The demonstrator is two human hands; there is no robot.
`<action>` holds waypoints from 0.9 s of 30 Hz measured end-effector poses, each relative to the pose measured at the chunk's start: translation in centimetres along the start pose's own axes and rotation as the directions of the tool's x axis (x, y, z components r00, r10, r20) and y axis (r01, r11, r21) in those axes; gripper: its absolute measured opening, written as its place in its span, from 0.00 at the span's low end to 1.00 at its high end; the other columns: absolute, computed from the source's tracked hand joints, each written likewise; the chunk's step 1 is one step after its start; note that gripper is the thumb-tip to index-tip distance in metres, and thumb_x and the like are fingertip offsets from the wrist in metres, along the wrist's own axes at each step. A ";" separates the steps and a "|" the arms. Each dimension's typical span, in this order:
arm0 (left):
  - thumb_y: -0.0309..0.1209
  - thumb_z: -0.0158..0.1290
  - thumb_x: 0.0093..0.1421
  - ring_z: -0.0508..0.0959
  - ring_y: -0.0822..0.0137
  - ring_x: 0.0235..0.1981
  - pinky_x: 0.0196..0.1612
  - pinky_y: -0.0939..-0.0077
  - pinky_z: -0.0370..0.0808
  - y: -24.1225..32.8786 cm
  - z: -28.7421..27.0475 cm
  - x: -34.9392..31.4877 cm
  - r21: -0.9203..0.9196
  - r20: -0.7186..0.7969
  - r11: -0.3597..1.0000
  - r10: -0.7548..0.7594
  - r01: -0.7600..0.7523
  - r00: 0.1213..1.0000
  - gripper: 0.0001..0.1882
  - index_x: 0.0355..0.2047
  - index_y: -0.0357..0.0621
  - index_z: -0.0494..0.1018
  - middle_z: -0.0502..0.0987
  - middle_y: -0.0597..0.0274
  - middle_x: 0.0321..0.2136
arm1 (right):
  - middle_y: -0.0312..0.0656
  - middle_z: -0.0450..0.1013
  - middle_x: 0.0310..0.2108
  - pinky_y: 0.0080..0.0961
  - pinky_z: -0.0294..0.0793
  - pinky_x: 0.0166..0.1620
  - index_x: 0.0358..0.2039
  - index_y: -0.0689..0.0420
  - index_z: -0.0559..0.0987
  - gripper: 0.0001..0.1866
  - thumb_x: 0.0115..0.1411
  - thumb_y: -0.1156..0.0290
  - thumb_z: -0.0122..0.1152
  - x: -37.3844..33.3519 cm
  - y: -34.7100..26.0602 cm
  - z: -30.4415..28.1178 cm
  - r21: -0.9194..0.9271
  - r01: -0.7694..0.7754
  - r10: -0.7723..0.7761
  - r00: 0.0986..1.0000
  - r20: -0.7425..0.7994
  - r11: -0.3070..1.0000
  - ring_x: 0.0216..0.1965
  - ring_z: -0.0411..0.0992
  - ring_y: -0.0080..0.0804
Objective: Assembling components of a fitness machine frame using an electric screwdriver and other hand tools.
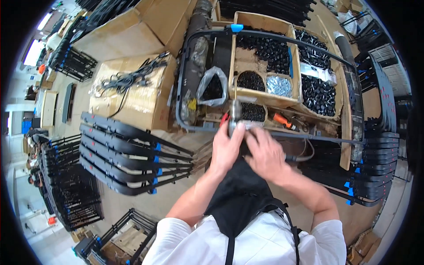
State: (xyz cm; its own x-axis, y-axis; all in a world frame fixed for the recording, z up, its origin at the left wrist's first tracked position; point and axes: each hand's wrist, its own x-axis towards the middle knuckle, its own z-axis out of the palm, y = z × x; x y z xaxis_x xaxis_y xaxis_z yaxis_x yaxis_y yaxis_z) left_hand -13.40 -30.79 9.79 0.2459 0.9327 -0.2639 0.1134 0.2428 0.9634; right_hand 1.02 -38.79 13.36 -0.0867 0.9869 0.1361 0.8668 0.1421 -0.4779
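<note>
A power drill with a silver chuck (235, 108) and a long thin bit points away from me. My left hand (226, 148) is closed around its front part, just behind the chuck, with the thumb on top. My right hand (266, 152) is bent over the right side of the drill; its fingers are smeared by motion, so their grip is unclear. From beneath that hand a grey cable (311, 152) loops to the right. Just beyond both hands runs the near bar of a black tubular frame (179, 97), which lies across the workbench.
Inside the frame stand wooden boxes (265, 99) with black caps, silver screws (279, 86) and dark small parts. An orange-handled tool (282, 120) lies near the bar. At left, a carton (128, 84) carries coiled cables above stacked black curved frames (119, 154). More frames (375, 163) are stacked at right.
</note>
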 end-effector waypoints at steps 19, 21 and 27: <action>0.54 0.56 0.71 0.76 0.65 0.35 0.44 0.64 0.75 -13.6 -5.2 -9.8 0.182 -0.080 0.948 -0.248 0.259 0.965 0.29 0.40 0.34 0.79 0.81 0.56 0.32 | 0.55 0.78 0.46 0.51 0.80 0.52 0.65 0.61 0.67 0.44 0.49 0.65 0.77 -11.1 -4.3 13.1 0.064 -0.192 0.172 0.957 0.233 0.979 0.50 0.79 0.58; 0.54 0.57 0.70 0.76 0.64 0.35 0.44 0.63 0.75 -13.4 -5.6 -9.7 0.199 -0.068 0.948 -0.240 0.249 0.968 0.29 0.40 0.34 0.79 0.81 0.55 0.32 | 0.56 0.78 0.47 0.51 0.80 0.53 0.65 0.62 0.67 0.44 0.49 0.65 0.77 -11.1 -4.8 13.0 0.059 -0.205 0.187 0.956 0.228 0.977 0.50 0.79 0.58; 0.56 0.56 0.70 0.78 0.61 0.37 0.45 0.61 0.75 -13.2 -6.1 -8.9 0.219 -0.049 0.942 -0.249 0.254 0.967 0.30 0.40 0.34 0.78 0.81 0.52 0.33 | 0.58 0.80 0.48 0.50 0.80 0.54 0.64 0.62 0.68 0.42 0.50 0.64 0.76 -10.4 -4.7 13.6 0.081 -0.247 0.221 0.945 0.242 0.966 0.51 0.79 0.59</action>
State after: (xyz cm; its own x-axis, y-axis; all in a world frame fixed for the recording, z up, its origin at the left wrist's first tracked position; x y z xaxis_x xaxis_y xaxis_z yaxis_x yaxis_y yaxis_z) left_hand -22.97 -40.65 -0.35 0.1620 0.8549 -0.4928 0.3802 0.4067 0.8307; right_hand -8.84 -48.69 2.44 -0.0091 0.9822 -0.1876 0.8186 -0.1004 -0.5654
